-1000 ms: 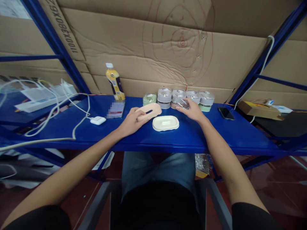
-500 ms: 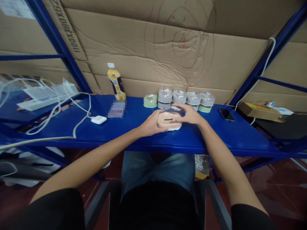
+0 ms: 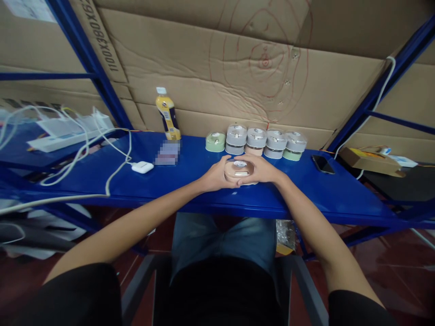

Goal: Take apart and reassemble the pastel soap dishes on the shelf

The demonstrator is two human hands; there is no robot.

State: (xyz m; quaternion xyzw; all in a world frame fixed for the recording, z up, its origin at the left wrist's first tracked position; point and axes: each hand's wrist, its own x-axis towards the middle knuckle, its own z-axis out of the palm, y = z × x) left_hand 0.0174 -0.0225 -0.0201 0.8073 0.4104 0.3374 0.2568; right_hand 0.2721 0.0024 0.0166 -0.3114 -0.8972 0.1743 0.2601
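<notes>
A small oval box with a peach lid [image 3: 239,170] rests on the blue shelf [image 3: 190,190] right in front of me. My left hand [image 3: 214,174] curls around its left end. My right hand [image 3: 260,170] wraps its right end, fingers laid over the lid. Both hands press on the box together. A cream base peeks out under the lid at the lower right. Just behind stands a row of similar wrapped round boxes [image 3: 265,141], with a green one [image 3: 215,141] at the left end.
A yellow drink bottle [image 3: 167,114] stands by the cardboard back wall. A white earbud case [image 3: 142,167] and cables [image 3: 84,149] lie at left near a power strip [image 3: 68,133]. A black phone [image 3: 323,164] lies at right, beyond it a flat cardboard box [image 3: 370,160].
My left hand carried the peach lid from the left onto the cream base. My right hand left the wrapped boxes at the back and came onto the lid; both now clasp the box.
</notes>
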